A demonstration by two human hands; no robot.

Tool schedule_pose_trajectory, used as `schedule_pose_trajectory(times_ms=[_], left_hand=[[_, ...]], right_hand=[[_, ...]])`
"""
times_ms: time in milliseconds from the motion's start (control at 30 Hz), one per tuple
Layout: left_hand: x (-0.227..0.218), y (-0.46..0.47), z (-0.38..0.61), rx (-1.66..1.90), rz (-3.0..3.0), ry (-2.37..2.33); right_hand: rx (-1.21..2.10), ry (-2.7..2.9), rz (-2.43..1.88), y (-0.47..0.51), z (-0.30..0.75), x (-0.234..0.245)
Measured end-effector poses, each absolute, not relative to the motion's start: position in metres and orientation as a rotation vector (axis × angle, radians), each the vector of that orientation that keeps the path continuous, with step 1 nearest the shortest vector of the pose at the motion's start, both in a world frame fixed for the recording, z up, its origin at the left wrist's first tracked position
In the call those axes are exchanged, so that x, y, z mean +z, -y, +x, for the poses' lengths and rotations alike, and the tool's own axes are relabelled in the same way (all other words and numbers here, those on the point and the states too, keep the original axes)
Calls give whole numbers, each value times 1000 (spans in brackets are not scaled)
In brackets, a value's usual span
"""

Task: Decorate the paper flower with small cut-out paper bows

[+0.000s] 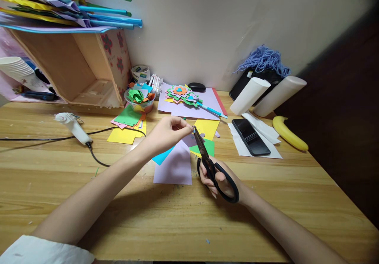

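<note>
My right hand grips black scissors by their handles, blades pointing up and away toward my left hand. My left hand is pinched closed on a tiny scrap of paper right at the scissor tips; the scrap is too small to make out well. Under my hands lie loose coloured sheets: a lilac sheet, a blue piece, a green piece and a yellow piece. A layered paper flower on a blue stick rests on a lilac sheet further back.
A glue gun with its black cord lies at the left. A bowl of paper scraps, a paper stack, a phone on white paper, two white rolls, a banana and a wooden box stand around.
</note>
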State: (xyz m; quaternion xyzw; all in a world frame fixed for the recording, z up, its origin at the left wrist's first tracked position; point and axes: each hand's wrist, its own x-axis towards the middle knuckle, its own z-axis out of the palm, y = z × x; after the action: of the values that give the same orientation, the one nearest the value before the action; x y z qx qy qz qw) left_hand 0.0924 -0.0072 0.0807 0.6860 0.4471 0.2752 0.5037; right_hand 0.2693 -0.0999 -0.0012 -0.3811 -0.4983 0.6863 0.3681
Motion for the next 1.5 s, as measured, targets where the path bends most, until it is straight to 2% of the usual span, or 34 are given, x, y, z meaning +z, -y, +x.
schedule_pose_trajectory(times_ms=[633, 900, 1133, 1500], left_hand=[[80, 4, 91, 666, 1646, -1078], [85, -22, 65, 552, 1701, -1091], [62, -40, 50, 243, 1944, -1288], [27, -42, 65, 348, 2016, -1217]], right_hand=[[1751, 1236, -1054, 101, 267, 6], [1610, 1177, -1080, 93, 271, -5], [1518, 1126, -1173, 83, 272, -13], [1491, 1197, -1194, 86, 271, -11]])
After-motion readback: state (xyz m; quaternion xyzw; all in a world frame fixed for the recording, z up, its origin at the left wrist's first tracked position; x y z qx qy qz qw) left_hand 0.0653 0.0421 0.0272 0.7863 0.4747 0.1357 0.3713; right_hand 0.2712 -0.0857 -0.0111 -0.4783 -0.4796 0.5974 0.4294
